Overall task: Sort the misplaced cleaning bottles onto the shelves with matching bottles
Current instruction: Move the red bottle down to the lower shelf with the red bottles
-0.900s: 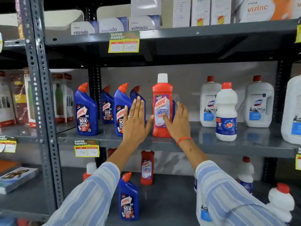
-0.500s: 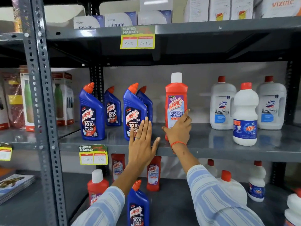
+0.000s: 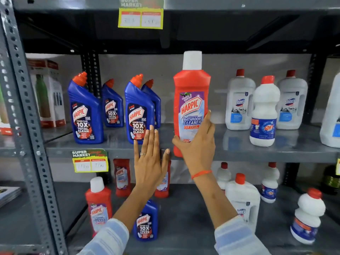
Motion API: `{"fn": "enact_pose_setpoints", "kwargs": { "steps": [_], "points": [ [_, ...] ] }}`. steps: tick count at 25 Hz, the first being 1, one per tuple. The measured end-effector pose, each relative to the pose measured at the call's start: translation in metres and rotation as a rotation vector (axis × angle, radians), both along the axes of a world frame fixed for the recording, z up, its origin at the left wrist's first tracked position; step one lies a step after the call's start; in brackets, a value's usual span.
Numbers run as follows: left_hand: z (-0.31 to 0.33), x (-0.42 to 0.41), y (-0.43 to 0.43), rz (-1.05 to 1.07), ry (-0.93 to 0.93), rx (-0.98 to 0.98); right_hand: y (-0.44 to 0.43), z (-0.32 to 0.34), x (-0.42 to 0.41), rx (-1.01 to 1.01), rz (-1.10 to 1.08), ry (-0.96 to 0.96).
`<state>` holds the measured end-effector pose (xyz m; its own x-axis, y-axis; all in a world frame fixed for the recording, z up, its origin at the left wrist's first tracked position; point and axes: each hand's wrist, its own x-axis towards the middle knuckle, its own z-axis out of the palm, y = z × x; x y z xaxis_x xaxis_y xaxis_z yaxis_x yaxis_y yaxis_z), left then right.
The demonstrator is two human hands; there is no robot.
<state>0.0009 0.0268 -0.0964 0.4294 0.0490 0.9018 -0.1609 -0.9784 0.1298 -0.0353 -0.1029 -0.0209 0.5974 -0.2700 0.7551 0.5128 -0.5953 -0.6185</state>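
Red Harpic bottle (image 3: 191, 92) held upright in right hand (image 3: 197, 147).

In our right hand (image 3: 197, 144) we see a red bottle (image 3: 191, 100) with a white cap. Left of our left hand (image 3: 150, 162) stand blue bottles (image 3: 85, 111) with orange caps. Our sleeves (image 3: 237, 238) are striped blue and white.

Right hand (image 3: 197, 144) grips the lower part of a red bathroom cleaner bottle (image 3: 191, 100), upright, at the middle shelf (image 3: 239, 153) front edge. Left hand (image 3: 150, 162) flat, fingers spread, beside it. Blue bottles (image 3: 139, 111) stand left.
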Motion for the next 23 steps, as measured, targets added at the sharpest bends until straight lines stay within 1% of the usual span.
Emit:
{"fn": "enact_pose_setpoints", "kwargs": {
  "steps": [2,5,8,12,18,23],
  "points": [
    [-0.012,-0.012,-0.002,-0.010,0.005,-0.030,-0.006,-0.014,-0.016,0.024,0.038,0.007],
    [-0.046,-0.031,0.004,0.016,0.050,-0.074,-0.010,-0.051,-0.030,0.089,0.107,0.033],
    [-0.089,-0.044,0.015,0.055,0.147,-0.117,-0.010,-0.098,-0.032,0.182,0.167,0.062],
    [-0.146,-0.051,0.034,0.078,0.271,-0.161,-0.005,-0.159,-0.030,0.252,0.241,0.170],
    [-0.218,-0.047,0.061,0.140,0.481,-0.231,0.005,-0.233,-0.010,0.237,0.282,0.335],
    [-0.263,-0.031,0.083,0.203,0.607,-0.186,0.017,-0.277,0.023,0.346,0.317,0.448]
  ]
}}
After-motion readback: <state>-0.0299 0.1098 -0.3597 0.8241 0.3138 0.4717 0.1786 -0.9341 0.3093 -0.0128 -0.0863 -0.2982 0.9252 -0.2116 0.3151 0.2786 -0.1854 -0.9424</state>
